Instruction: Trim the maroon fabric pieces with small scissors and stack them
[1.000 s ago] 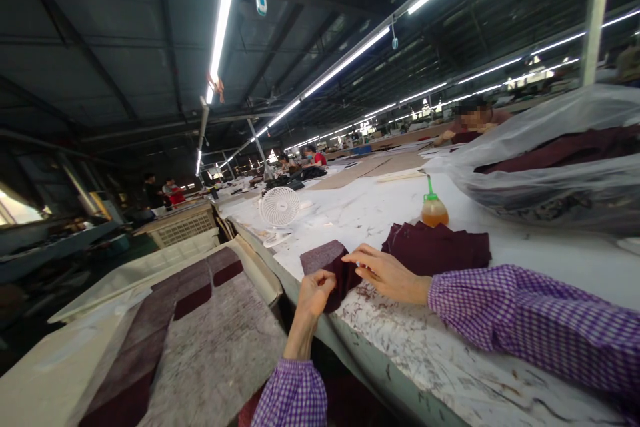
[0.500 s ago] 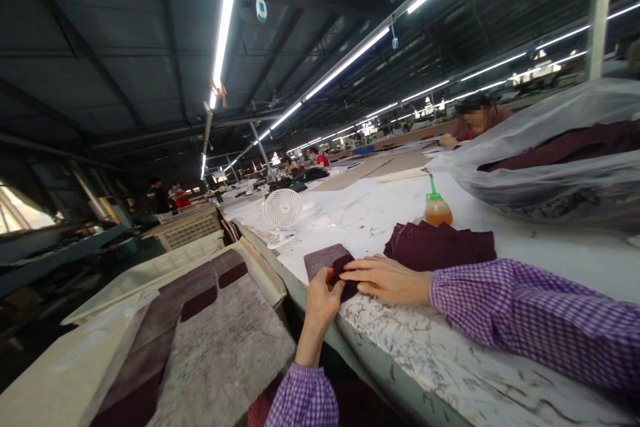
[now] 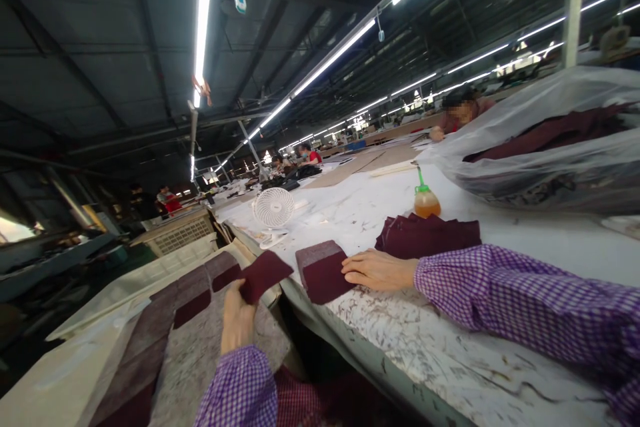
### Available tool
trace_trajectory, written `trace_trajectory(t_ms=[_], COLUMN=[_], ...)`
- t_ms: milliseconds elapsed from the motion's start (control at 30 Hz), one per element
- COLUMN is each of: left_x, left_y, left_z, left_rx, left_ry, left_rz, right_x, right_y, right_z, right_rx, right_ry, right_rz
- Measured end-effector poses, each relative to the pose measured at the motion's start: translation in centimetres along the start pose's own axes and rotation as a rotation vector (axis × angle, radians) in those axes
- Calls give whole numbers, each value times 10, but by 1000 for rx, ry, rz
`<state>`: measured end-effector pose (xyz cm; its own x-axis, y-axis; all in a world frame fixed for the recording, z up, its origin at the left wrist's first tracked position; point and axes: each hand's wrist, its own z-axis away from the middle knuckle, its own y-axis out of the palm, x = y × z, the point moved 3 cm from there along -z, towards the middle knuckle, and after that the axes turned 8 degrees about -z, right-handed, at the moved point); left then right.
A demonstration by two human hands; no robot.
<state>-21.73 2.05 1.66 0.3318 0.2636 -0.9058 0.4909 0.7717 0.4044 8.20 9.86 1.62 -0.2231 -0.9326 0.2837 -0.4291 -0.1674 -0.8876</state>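
My left hand (image 3: 239, 320) pinches the edge of a maroon fabric piece (image 3: 269, 273) and holds it over the gap between the table and the grey board. On the white table, my right hand (image 3: 383, 269) lies with its fingers stretched out, fingertips touching the right edge of another maroon piece (image 3: 327, 280). That piece has a greyish strip along its far side. Behind my right wrist sits a fanned stack of maroon fabric (image 3: 430, 237). Rows of overlapping maroon and greyish fabric pieces (image 3: 143, 340) rest on the grey board (image 3: 200, 367) at my left.
An oil bottle (image 3: 427, 204) with a green spout stands behind the fanned stack. A small white fan (image 3: 273, 210) is at the table's left edge. At right lies a clear plastic bag (image 3: 540, 187) with maroon fabric inside. A co-worker (image 3: 460, 110) leans over the table's far side.
My left hand has moved left from the table, carrying a maroon fabric piece away from the other one. My right hand stays by the piece on the table. The view has shifted slightly.
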Motion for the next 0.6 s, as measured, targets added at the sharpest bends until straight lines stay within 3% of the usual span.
trace_trajectory(t_ms=[67, 133, 200, 300, 367, 500, 600], left_x=[-11, -13, -5, 19, 38, 64, 66], left_y=[-11, -12, 0, 28, 43, 54, 54], left_z=[3, 16, 40, 90, 124, 177, 204], left_rx=[-89, -93, 30, 343, 469, 532, 629], left_ry=[83, 161, 258, 510, 627, 760, 796], left_rz=[-28, -60, -164, -549, -759, -925, -925], right_x=[1, 2, 4, 6, 4, 4, 8], right_y=[-1, -1, -2, -6, -14, -26, -31], right_z=[1, 2, 2, 1, 2, 9, 15], right_rx=[10, 32, 65, 46, -7, 105, 203], right_ry=[37, 75, 92, 101, 226, 612, 670], right_rz=[-16, -33, -65, -152, -276, -710, -829])
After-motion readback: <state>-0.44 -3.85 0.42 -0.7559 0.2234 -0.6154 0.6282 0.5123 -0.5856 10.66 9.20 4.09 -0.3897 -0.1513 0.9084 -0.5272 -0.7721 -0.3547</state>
